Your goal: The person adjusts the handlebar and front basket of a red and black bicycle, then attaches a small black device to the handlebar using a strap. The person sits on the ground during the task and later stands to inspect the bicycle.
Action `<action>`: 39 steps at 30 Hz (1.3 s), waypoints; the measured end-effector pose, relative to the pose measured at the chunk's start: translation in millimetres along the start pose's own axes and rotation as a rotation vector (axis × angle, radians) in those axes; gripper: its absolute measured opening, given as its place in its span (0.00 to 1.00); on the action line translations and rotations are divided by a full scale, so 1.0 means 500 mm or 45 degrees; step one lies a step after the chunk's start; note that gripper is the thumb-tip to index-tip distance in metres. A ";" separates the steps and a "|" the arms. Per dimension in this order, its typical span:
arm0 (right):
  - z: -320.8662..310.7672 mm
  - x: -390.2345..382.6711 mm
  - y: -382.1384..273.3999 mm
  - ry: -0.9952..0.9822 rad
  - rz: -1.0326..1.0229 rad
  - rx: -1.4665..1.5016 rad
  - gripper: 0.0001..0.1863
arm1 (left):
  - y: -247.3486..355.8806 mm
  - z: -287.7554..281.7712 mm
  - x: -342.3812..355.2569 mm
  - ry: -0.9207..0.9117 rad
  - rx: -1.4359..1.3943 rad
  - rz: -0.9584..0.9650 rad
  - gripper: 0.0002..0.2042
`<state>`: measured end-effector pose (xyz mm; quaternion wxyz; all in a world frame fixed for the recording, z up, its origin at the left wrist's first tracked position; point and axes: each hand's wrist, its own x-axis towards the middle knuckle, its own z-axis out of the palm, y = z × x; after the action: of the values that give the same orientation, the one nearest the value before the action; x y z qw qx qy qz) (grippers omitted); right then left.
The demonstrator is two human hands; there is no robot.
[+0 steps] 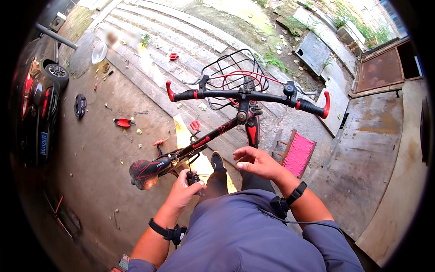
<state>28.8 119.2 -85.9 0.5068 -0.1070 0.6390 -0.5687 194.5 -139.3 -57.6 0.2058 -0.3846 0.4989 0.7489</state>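
My left hand is closed round a small black part with thin black strands sticking out; its exact kind is hard to make out. It is just right of the black and red saddle and below the frame tube of a bicycle. My right hand is in the air in front of my body, fingers slightly bent and apart, holding nothing. The bicycle stands before me, its handlebar with red-tipped grips turned across the view. Behind the handlebar is a black wire basket.
A low stool with a pink woven seat stands at right, near a large board. Loose on the ground at left lie a wrench, a red and black part and a black part. Stone steps lie beyond; a dark car is far left.
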 end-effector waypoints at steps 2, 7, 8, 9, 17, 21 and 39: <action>-0.016 -0.023 0.025 0.017 -0.005 -0.020 0.25 | -0.014 0.006 0.006 0.003 0.058 0.068 0.23; -0.095 -0.097 0.104 0.145 0.136 -0.124 0.23 | -0.031 0.041 0.017 0.004 0.081 0.090 0.26; -0.111 -0.113 0.124 0.216 0.055 -0.112 0.25 | -0.035 0.048 0.020 0.000 0.083 0.089 0.26; -0.131 -0.131 0.132 0.239 0.076 -0.081 0.26 | -0.041 0.060 0.022 0.009 0.077 0.087 0.27; -0.378 -0.248 0.213 0.409 0.195 0.064 0.21 | -0.081 0.197 0.092 0.084 0.263 0.173 0.28; -0.516 -0.351 0.304 0.533 0.262 0.059 0.19 | -0.117 0.280 0.071 0.250 0.302 0.068 0.28; -0.635 -0.387 0.312 0.654 0.498 0.147 0.16 | -0.155 0.331 0.117 0.365 0.367 0.217 0.27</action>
<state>-57.3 505.0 -165.4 0.4339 0.1935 0.7212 -0.5042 150.6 38.4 -114.6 0.1215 -0.4101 0.6556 0.6223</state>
